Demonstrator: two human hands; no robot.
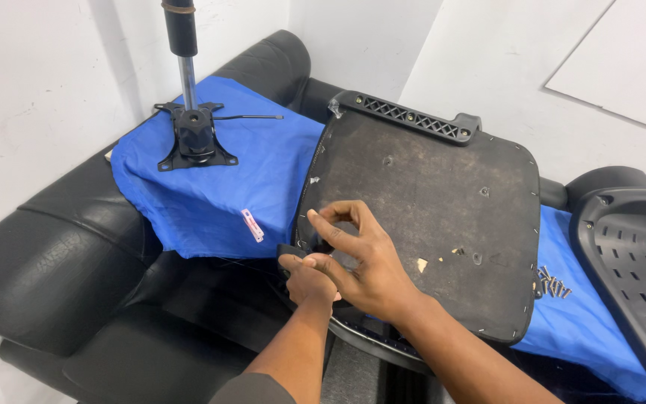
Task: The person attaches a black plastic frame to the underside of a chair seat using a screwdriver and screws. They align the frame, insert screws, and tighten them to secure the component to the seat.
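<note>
An upturned chair seat (428,202) with a dark, worn underside lies on a blue cloth (263,172). A black ribbed plastic bracket (413,116) runs along its far edge. My left hand (309,278) pinches a small black part at the seat's near left corner. My right hand (357,258) rests on the seat beside it, thumb and forefinger curled around the same corner spot. The part itself is mostly hidden by my fingers.
A black tilt mechanism with an upright gas cylinder (188,127) stands on the cloth at far left. Several loose screws (552,284) lie at the seat's right edge. A perforated grey chair back (637,262) sits at right. A black sofa (61,254) is underneath.
</note>
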